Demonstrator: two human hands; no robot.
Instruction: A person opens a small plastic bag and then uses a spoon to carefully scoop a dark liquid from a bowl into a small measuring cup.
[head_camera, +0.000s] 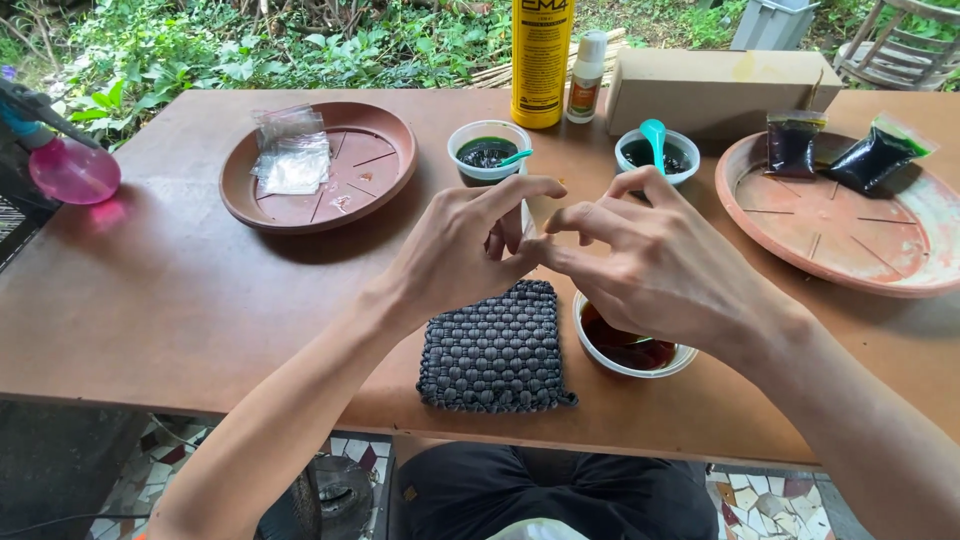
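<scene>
- Your left hand (462, 245) and right hand (655, 262) meet fingertip to fingertip just above the grey woven pad (497, 347); can't tell if anything is pinched between them, that spot is too small to read.
- Your right hand hides most of the white cup of dark red liquid (630, 350), which touches the pad's right edge.
- Beyond the pad: a cup of dark green liquid (487, 152) and a second cup with a teal spoon (655, 152); your fingers cover part of each rim.
- The yellow bottle (541, 60) behind them is cut off at the top.
- Surface is a brown table (170, 290), outdoors, with greenery behind.
- Left of the pad, the table is bare up to the brown saucer (365, 165) holding clear plastic bags (291, 152).
- Far right of the pad, a second saucer (800, 230) with dark sachets runs off frame.
- The pad sits near the table's front edge.
</scene>
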